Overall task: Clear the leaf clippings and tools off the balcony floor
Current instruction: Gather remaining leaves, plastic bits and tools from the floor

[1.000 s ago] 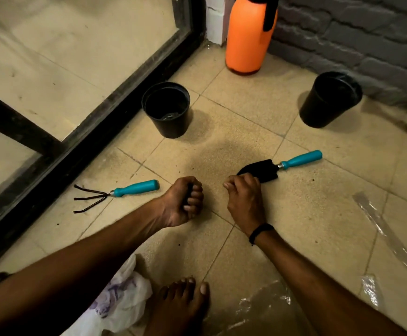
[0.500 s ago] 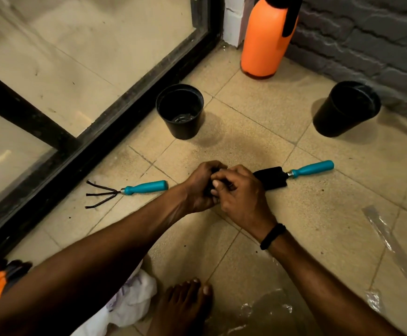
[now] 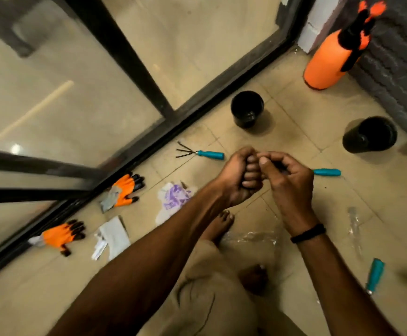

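My left hand [image 3: 236,175] is clenched in a fist above the tiled floor, and whatever it grips is hidden inside. My right hand [image 3: 291,183] is curled beside it, thumb tip touching the left fist. Behind the right hand lies a trowel, only its teal handle [image 3: 327,172] showing. A teal-handled hand rake [image 3: 202,154] lies on the floor to the left of the hands. Another teal-handled tool [image 3: 375,275] lies at lower right. No loose clippings are plainly visible on the tiles.
Two black pots [image 3: 247,110] [image 3: 369,134] and an orange sprayer [image 3: 331,61] stand at the back. Orange gloves [image 3: 127,187] [image 3: 59,235], a white cloth [image 3: 175,197], paper [image 3: 113,235] and clear plastic [image 3: 251,236] lie near my bare foot [image 3: 219,224]. A black door frame [image 3: 149,141] runs along the left.
My hands have lifted off the floor and stayed pressed together. The view has pulled up and back, so the gloves, the paper and a third tool now show.
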### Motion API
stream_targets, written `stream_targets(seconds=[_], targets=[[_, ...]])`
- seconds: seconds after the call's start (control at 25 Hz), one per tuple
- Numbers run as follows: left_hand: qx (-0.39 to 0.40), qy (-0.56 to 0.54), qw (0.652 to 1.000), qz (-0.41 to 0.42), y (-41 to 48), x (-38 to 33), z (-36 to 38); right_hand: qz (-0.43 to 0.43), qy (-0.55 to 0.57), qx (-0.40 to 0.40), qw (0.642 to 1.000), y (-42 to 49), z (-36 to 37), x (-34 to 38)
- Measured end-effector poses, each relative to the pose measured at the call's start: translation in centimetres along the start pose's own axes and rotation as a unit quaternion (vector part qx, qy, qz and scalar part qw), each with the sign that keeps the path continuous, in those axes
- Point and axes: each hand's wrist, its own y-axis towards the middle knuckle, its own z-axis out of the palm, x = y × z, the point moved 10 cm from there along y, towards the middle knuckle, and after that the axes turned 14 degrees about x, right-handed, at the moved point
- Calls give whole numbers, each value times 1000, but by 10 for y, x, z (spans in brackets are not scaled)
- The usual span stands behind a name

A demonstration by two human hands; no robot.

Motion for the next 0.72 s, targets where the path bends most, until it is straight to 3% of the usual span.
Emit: stream_targets(seconds=[0.04, 0.16, 0.24, 0.56, 0.72], targets=[[24, -56, 995, 76, -16, -12, 19, 20, 17, 3, 1000, -17, 11, 16], [-47, -158, 982, 95, -116, -5, 24, 82, 33, 34, 996, -64, 52, 52], [-71, -199, 966, 150, -188, -6, 17, 106, 19, 76, 991, -89, 87, 79], [-123, -349, 867, 334, -405, 26, -51, 81, -230, 228, 943, -151, 236, 111], [-131, -407, 809, 403, -506, 79, -109, 79, -278, 295, 911, -202, 338, 101]])
